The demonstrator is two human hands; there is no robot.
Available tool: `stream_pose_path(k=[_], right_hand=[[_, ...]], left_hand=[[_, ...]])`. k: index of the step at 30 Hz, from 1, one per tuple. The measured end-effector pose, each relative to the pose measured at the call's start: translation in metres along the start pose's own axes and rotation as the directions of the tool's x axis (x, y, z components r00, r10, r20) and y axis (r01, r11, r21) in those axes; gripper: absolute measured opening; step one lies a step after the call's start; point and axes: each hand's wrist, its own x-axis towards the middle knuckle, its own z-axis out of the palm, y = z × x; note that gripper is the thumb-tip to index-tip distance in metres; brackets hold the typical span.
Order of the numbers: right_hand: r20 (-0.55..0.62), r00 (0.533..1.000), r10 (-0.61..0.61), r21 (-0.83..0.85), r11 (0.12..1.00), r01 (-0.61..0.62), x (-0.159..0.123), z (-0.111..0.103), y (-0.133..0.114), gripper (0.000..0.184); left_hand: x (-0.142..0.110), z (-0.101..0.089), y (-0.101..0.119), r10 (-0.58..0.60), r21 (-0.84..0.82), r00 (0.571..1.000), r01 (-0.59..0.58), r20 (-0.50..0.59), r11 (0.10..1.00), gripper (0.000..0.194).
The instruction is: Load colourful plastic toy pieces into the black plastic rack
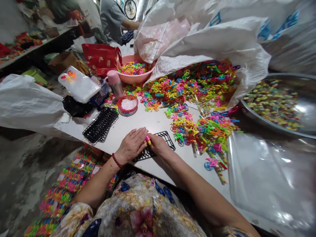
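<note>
In the head view, my left hand (132,144), with a red bead bracelet (116,160) at the wrist, leans over a black plastic grid tray (168,139). Its fingers are stretched out and close together, their tips beside a small pink-and-yellow plastic toy piece (147,140). My right hand (160,145) is closed on that piece from the other side, with its thumb and fingers near the left fingertips. Both hands cover much of the tray, which lies near the table's front edge. What is under the left palm is hidden.
Stacked black grid trays (101,125) lie left, near a red basket (127,108) and thermos (115,84). Colourful plastic toys (190,89) spill from a white sack (214,42). Clear bags (266,174) and a metal basin (306,113) are right. A person (111,23) sits behind.
</note>
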Motion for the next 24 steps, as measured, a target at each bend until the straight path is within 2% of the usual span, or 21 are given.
stream_pose_path(k=[3, 6, 8, 10, 11, 13, 15, 16, 17, 19, 24], right_hand=[[0.013, 1.000, -0.008, -0.076, 0.997, 0.009, 0.001, 0.008, 0.000, 0.024], [0.007, 1.000, 0.011, -0.107, 0.994, -0.010, -0.002, 0.009, -0.003, 0.017], [-0.044, 0.999, -0.018, -0.089, 0.996, 0.014, -0.012, -0.002, -0.003, 0.017], [-0.155, 0.987, -0.037, -0.113, 0.993, 0.019, -0.029, -0.023, 0.003, 0.018], [-0.232, 0.973, -0.017, -0.163, 0.986, -0.021, -0.040, -0.037, 0.008, 0.017], [-0.404, 0.911, 0.083, -0.321, 0.920, -0.226, -0.063, -0.067, 0.021, 0.016], [-0.541, 0.821, 0.182, -0.444, 0.767, -0.462, -0.083, -0.094, 0.037, 0.015], [-0.568, 0.797, 0.206, -0.487, 0.696, -0.527, -0.090, -0.104, 0.044, 0.014], [-0.571, 0.791, 0.220, -0.522, 0.646, -0.557, -0.095, -0.112, 0.049, 0.013], [-0.560, 0.798, 0.223, -0.563, 0.604, -0.564, -0.100, -0.120, 0.057, 0.011], [-0.619, 0.761, 0.196, -0.544, 0.592, -0.595, -0.098, -0.122, 0.062, 0.011]], left_hand=[[0.003, -0.004, 0.002, 0.015, 0.039, 0.998, -0.017, 0.061, 0.999, 0.054], [0.007, -0.008, 0.006, 0.022, 0.063, 0.993, -0.030, 0.113, 0.998, 0.049], [0.010, -0.008, 0.008, 0.015, 0.067, 0.992, -0.023, 0.126, 0.997, 0.046], [0.011, -0.007, 0.009, 0.009, 0.071, 0.992, -0.018, 0.126, 0.997, 0.043], [0.011, -0.006, 0.010, 0.008, 0.072, 0.992, -0.017, 0.125, 0.997, 0.042], [0.011, -0.006, 0.010, 0.008, 0.071, 0.993, -0.017, 0.118, 0.997, 0.041], [0.010, -0.005, 0.010, 0.008, 0.065, 0.994, -0.015, 0.108, 0.998, 0.040], [0.010, -0.004, 0.010, 0.008, 0.060, 0.995, -0.014, 0.100, 0.998, 0.040], [0.010, -0.004, 0.010, 0.008, 0.053, 0.996, -0.013, 0.092, 0.999, 0.039], [0.010, -0.004, 0.010, 0.007, 0.035, 0.997, -0.010, 0.077, 0.999, 0.039], [0.011, -0.004, 0.010, 0.003, -0.002, 0.998, -0.003, 0.068, 1.000, 0.036]])
